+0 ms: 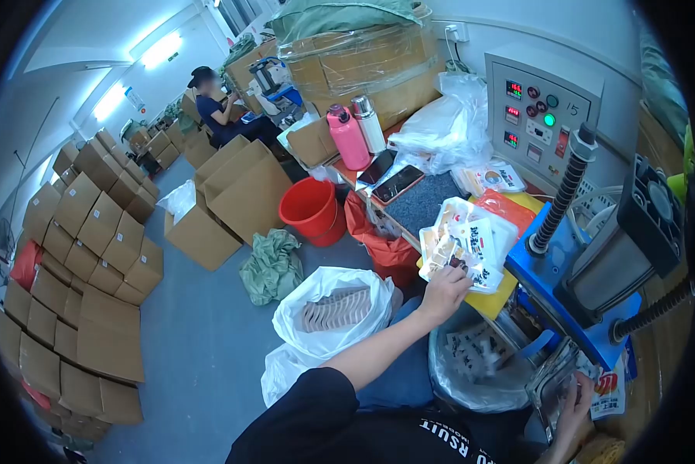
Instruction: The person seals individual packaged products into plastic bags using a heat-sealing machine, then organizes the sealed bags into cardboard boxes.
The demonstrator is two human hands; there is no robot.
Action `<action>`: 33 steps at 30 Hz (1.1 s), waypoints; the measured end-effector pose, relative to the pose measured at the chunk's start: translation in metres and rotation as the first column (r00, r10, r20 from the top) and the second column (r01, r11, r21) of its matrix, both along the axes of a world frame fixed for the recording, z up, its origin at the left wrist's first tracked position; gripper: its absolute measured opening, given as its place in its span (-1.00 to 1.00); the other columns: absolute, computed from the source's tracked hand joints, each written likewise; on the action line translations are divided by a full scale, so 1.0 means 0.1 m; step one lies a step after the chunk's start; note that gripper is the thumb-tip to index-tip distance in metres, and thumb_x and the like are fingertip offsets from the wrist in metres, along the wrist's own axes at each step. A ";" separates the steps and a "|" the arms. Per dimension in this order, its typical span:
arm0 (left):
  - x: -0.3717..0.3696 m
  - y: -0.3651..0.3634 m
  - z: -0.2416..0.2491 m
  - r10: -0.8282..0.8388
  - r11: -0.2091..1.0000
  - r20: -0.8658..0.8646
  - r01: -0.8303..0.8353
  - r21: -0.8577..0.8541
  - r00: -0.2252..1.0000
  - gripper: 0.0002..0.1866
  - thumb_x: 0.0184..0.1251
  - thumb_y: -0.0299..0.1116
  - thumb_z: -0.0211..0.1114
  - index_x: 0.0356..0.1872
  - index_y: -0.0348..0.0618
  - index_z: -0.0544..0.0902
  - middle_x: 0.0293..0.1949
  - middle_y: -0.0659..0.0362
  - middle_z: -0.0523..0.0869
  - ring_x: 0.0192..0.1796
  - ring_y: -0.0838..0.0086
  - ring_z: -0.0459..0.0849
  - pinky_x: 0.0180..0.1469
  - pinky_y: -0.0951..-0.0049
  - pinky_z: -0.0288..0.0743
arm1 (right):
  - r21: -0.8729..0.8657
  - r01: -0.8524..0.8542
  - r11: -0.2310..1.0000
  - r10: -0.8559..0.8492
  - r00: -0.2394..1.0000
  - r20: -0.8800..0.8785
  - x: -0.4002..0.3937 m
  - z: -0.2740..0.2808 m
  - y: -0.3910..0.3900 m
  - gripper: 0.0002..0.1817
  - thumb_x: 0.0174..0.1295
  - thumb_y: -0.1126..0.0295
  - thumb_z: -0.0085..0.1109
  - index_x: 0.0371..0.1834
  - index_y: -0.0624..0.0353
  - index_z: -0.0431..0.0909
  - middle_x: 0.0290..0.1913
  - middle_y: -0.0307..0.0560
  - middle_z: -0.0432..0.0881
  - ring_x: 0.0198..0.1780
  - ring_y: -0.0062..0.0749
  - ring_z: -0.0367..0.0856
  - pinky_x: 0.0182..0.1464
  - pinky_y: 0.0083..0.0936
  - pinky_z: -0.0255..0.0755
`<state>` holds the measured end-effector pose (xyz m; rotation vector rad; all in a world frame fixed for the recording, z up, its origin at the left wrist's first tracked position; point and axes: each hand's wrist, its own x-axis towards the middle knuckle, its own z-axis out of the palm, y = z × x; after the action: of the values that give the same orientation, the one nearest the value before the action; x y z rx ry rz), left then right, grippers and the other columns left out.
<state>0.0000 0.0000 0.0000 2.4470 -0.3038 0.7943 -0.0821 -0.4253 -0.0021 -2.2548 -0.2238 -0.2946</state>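
Note:
My left hand (446, 294) reaches over the bench with its fingers closed on a small printed packet (443, 252). Under it, more printed packets lie in a white plastic tray (500, 236) on a yellow surface (486, 304). At the lower right, my right hand (573, 406) has its fingers around the edge of a metal frame (548, 390), below the blue press plate (547, 267). Between my hands, a bin lined with clear plastic (448, 380) holds printed packets.
Two phones (397, 184), a pink bottle (349, 139) and a steel flask (369, 124) stand or lie on the bench. A control box (544, 100) is behind the press. A red bucket (314, 210), white sack (285, 325) and cartons (123, 232) are left; a person (220, 112) sits farther back.

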 end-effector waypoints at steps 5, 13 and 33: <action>0.00 0.03 0.23 -0.043 0.993 -0.098 0.031 -0.117 0.994 -0.88 0.05 -0.47 0.33 -0.37 -0.20 0.61 -0.34 0.08 0.56 -0.19 0.14 0.56 -0.17 0.23 0.44 | 0.594 0.300 0.746 -0.128 0.941 -0.313 -0.08 0.32 0.59 -0.77 0.36 0.45 0.05 0.04 0.21 0.46 -0.27 -0.19 0.56 -0.41 -0.63 0.54 -0.36 -0.70 0.45; -0.67 -0.77 0.54 -0.520 0.829 -0.241 0.416 -0.373 0.820 -0.81 -0.09 -0.45 0.38 -0.37 -0.20 0.67 -0.32 0.12 0.61 -0.10 0.15 0.52 -0.04 0.23 0.43 | 0.186 -0.173 0.967 0.196 0.974 -0.114 -0.10 1.01 0.90 -0.69 0.04 0.56 0.23 -0.09 0.27 0.55 -0.30 -0.11 0.62 -0.28 -0.43 0.57 -0.18 -0.55 0.43; -0.41 -0.98 0.11 -0.673 0.251 -0.450 -0.390 -0.886 0.587 -0.86 0.29 -0.51 0.29 -0.24 -0.43 0.67 -0.29 0.07 0.73 -0.30 0.50 0.70 -0.21 0.50 0.58 | 0.292 0.167 0.942 -0.097 0.966 -0.239 -0.31 0.63 0.64 -0.86 0.27 0.48 0.17 -0.17 0.31 0.61 -0.37 -0.20 0.65 -0.39 -0.63 0.55 -0.32 -0.66 0.42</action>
<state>-0.0412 -0.0975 0.0107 1.1781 0.2690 -0.3614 -0.1134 -0.3609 0.0606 -1.9717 0.0904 -0.1346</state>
